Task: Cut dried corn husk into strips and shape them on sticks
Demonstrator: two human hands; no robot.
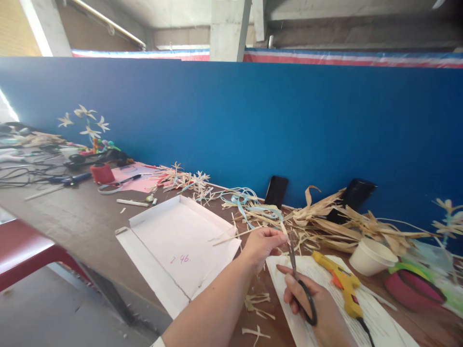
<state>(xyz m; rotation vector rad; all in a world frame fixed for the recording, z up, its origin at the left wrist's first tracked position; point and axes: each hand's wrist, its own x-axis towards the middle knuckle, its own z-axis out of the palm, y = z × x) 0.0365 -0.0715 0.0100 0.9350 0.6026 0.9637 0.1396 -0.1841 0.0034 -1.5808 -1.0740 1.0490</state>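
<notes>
My left hand [265,245] pinches a narrow strip of dried husk [284,230] between thumb and fingertips. A thin pale stick [233,236] runs out leftward from the same hand, over the white box lid [202,231]. In my right hand [307,294] is a pair of scissors [299,282] with black handles, its blades pointing up at the husk strip beside my left fingertips. Whether the blades touch the strip I cannot tell. Below the hands lie small cut husk scraps [257,302]. A yellow glue gun [342,283] rests on printed paper [379,320] right of the scissors.
Dried corn husks [325,214] and two dark phones [277,192] lie along the blue partition [231,120]. A white cup [372,256] and a magenta tape roll [414,291] sit at right. Husk flowers [90,131], a red spool [102,173] and cables occupy the left.
</notes>
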